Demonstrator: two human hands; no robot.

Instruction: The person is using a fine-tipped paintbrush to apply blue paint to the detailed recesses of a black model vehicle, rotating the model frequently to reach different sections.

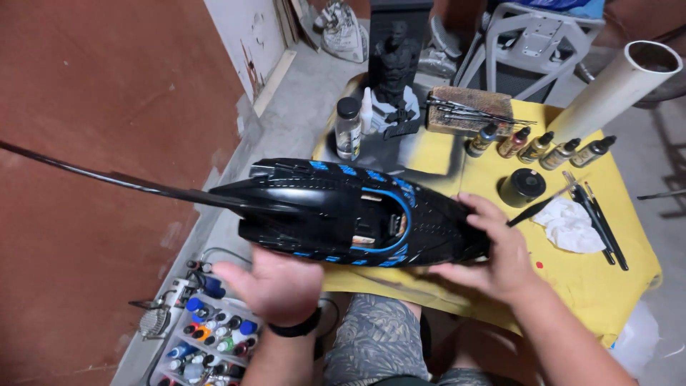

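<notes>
The glossy black model car with blue trim [343, 213], long and finned, is held level above the near edge of the yellow-covered worktop [629, 275], between both hands. The left hand [275, 286], wearing a black wristband, cups the car's near side from below with fingers curled under it. The right hand [493, 250] grips the car's blunt end, fingers spread over the top. Just beyond the right hand lie a crumpled white tissue [569, 225], black-handled brushes [600, 221] and a small round black jar [522, 186]. Farther off stands a row of dropper paint bottles [539, 146]. Below the left hand, on the floor, sits a tray of coloured paint bottles [207, 339].
</notes>
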